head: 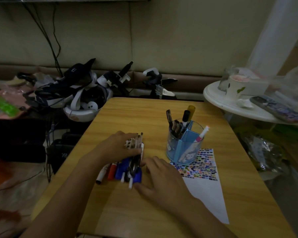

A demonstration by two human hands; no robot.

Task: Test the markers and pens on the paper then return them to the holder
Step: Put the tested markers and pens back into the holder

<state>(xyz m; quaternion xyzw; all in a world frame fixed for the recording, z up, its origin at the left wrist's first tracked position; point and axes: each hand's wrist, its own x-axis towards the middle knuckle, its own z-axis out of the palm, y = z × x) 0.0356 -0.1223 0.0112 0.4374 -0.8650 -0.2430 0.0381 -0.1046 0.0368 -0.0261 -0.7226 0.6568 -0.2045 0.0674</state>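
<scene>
Now: both hands at the marker pile, holder part-filled

Far left, beyond the table (pixel 162 203): a heap of headsets and straps (pixel 79 93), dark cables on the wall above it. Dim light; detail there is poor.

Left hand (pixel 120 148) lies palm down over the far half of the pile (pixel 126 167) of markers and pens, which sits left of centre on the wooden table. Fingers straight and close together, laid flat across the barrels; no curl round any one of them that I can see. Several thin pen ends stick out past the fingertips toward the far edge.

Pile, near end: a white marker, a red one, blue ones and dark pens lie side by side, roughly parallel, tips pointing toward the person.

Right hand (pixel 162 176) rests just right of the pile, palm down, fingers loosely spread. Fingertips touch the right side of the pile; thumb reaches to its near end. Whether it pinches a pen, cannot tell.

Holder (pixel 184 148), clear blue with dividers, stands upright right of the hands, on the far corner of the paper (pixel 205 186). It holds several dark pens, a yellow-capped marker and a pink-and-white one leaning right.

Paper: its far part is covered with rows of small coloured test marks; near part blank.

Far right: a round white side table (pixel 230 105) with a cup and a phone.
</scene>
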